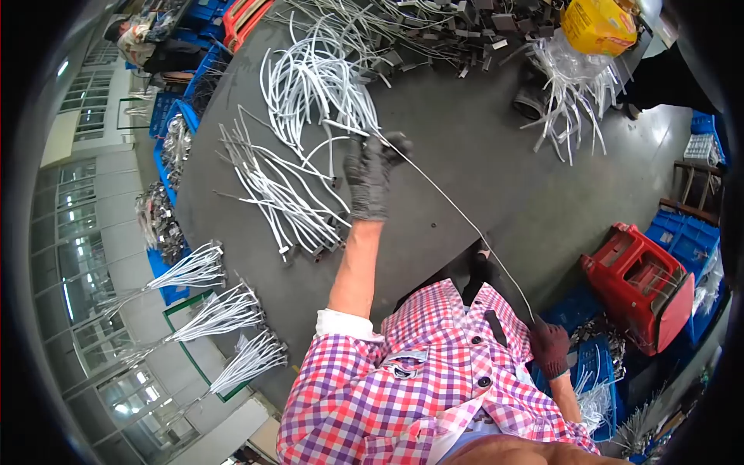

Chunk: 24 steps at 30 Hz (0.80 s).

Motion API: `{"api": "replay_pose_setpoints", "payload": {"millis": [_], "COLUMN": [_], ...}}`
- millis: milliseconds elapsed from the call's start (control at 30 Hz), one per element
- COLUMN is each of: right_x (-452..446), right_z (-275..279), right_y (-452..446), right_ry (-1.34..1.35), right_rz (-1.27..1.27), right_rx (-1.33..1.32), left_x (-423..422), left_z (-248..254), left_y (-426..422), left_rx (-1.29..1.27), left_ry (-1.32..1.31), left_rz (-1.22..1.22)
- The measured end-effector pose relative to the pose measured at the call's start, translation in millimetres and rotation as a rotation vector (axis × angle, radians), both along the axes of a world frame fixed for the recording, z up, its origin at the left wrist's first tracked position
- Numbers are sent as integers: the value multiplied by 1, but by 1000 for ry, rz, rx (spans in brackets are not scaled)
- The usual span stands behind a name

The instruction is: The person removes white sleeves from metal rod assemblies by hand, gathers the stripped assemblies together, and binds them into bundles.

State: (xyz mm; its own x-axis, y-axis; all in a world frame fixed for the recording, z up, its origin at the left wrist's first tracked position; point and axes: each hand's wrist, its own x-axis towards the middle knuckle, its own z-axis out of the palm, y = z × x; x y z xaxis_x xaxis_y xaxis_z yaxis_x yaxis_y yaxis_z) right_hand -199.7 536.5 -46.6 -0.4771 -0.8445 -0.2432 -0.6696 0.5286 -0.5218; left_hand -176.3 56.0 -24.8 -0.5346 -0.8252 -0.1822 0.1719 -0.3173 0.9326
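My left hand (367, 177), in a dark grey glove, reaches over the grey table beside a heap of white cables (314, 85). Its fingers close around one end of a single thin white cable (442, 194). That cable runs taut, slanting down past the table edge to my right hand (549, 349). There, a maroon glove is closed on the lower end, low by my side; its fingertips are partly hidden. A smaller bundle of white cables (271, 194) with dark ends lies just left of my left wrist.
More cables with grey connectors (465, 31) are piled at the table's far side. A yellow bag (598, 27) rests by hanging white cables (573, 101). A red stool (639, 287) and blue crates (682, 236) stand at right. Tied cable bundles (221, 314) lie left; another person (139, 43) is beyond.
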Motion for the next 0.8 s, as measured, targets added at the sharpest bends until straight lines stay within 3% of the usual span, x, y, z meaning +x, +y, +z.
{"api": "replay_pose_setpoints", "payload": {"millis": [200, 533, 600, 667, 700, 800], "right_x": [0, 24, 29, 27, 23, 6], "right_z": [-1, -8, -9, 0, 6, 4], "right_y": [0, 20, 25, 19, 11, -9], "right_ry": [63, 25, 8, -18, -53, -117], "right_rz": [-43, -32, -28, -36, -11, 49], "right_rx": [-20, -34, -74, -49, -88, -185], "left_x": [5, 37, 46, 58, 61, 56], "left_z": [45, 20, 7, -13, -12, -14], "left_y": [-31, -28, -15, 1, 28, 100], "left_rx": [-136, 101, 155, 174, 42, 210], "left_ry": [-26, -200, -221, -328, -485, -489], "left_rz": [122, -56, 3, -138, -178, -385]}}
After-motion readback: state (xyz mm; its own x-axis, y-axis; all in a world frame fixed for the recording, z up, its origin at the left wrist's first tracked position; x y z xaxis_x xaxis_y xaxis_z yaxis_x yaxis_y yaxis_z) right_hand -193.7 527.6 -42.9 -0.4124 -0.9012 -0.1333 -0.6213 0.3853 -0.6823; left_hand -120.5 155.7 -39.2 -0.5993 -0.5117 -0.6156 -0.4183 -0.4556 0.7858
